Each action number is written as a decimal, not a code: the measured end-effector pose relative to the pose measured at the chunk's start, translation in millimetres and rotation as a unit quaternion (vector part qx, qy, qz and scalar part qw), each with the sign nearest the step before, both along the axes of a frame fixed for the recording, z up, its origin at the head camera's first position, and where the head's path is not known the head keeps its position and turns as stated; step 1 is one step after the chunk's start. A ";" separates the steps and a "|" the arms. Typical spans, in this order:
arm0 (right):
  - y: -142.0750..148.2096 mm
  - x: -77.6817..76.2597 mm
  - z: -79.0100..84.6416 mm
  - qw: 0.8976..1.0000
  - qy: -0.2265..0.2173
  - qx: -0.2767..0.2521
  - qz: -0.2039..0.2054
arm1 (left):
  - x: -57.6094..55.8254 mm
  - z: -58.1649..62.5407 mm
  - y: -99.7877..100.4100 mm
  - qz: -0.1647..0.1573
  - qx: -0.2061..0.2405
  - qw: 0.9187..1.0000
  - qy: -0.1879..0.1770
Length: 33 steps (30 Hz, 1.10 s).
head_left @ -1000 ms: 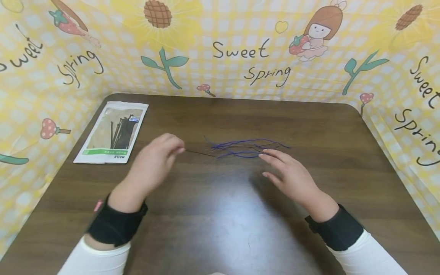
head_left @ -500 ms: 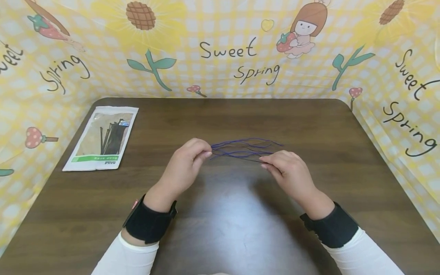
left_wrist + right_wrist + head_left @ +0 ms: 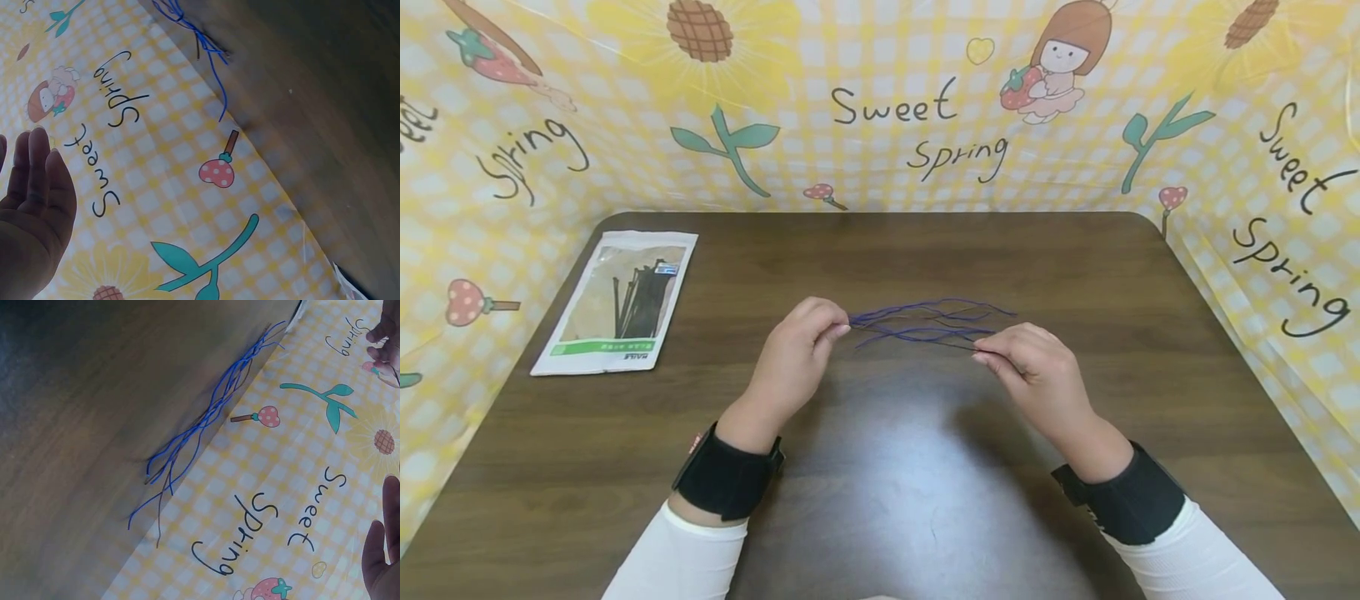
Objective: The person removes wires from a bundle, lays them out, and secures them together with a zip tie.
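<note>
My left hand pinches the left end of a thin dark wire between thumb and fingers. The wire's right end is pinched by my right hand. It runs low, close to a loose bundle of blue and brown wires lying on the table just beyond. Blue strands cross partly behind the dark one, so its middle is hard to follow. In the right wrist view the bundle spreads at its near end. The left wrist view has part of the bundle at the top.
On the left of the brown table lies a white packet with a clear window and dark strips inside. A yellow checked cloth with printed flowers rises behind the table and along both sides.
My left hand has come right with the dark wire, then shifted slightly left. My right hand, at first with fingers spread by the bundle, now pinches the wire's other end.
</note>
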State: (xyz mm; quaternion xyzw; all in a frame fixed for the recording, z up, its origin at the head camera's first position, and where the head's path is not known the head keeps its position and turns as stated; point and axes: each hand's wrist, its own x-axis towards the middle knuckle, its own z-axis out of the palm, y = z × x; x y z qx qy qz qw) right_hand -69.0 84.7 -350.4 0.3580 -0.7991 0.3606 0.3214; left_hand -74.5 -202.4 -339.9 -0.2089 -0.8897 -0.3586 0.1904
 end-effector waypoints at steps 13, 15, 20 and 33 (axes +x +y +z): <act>-3.6 2.9 1.9 1.000 -0.021 -0.020 0.007 | -3.3 -8.2 -1.3 0.006 -0.015 1.000 -0.007; -3.8 3.2 1.9 1.000 -0.015 -0.017 0.009 | -3.6 -9.1 -1.1 0.009 -0.016 1.000 -0.007; -3.9 2.9 2.2 0.999 0.024 -0.009 0.023 | -5.4 -11.4 0.2 0.016 -0.028 0.999 -0.010; 1.5 5.7 -0.5 1.000 0.020 -0.005 0.016 | -8.0 -8.7 6.6 0.016 -0.052 0.998 -0.028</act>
